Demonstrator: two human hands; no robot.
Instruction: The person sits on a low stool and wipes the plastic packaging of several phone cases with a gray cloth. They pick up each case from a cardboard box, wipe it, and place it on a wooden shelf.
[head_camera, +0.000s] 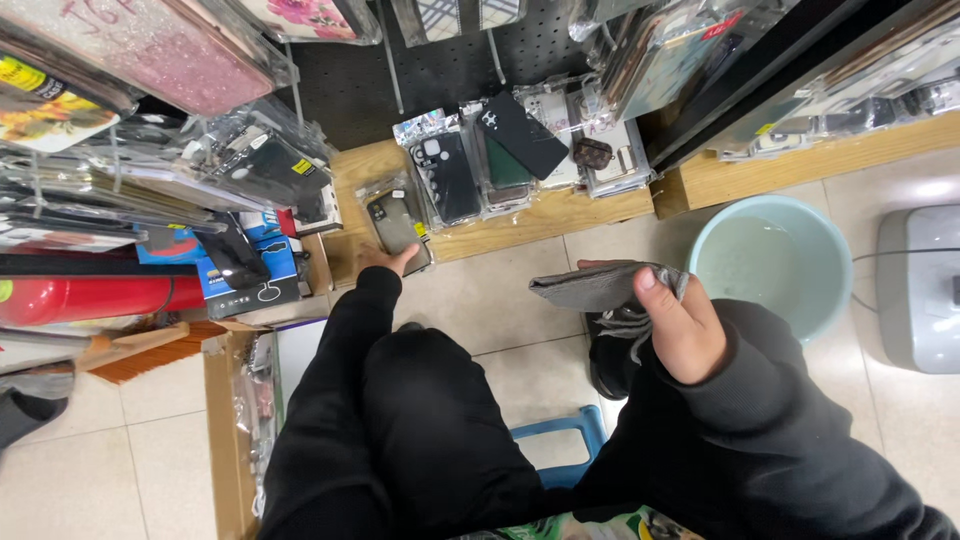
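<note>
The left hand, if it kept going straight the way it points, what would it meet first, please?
The left hand already touches the grey phone case in clear plastic wrap on the low wooden shelf. Straight on, it would probably press into that case; behind it stands the black pegboard wall.

**Narrow floor between shelf and knees**

Bare floor tiles (500, 300) leave a passage before the wooden shelf (520, 222). Packaged phone cases (470, 165) crowd the shelf. The pale basin (800, 225) blocks the right; hanging packets (150, 150) and boxes (250, 270) close the left.
</note>
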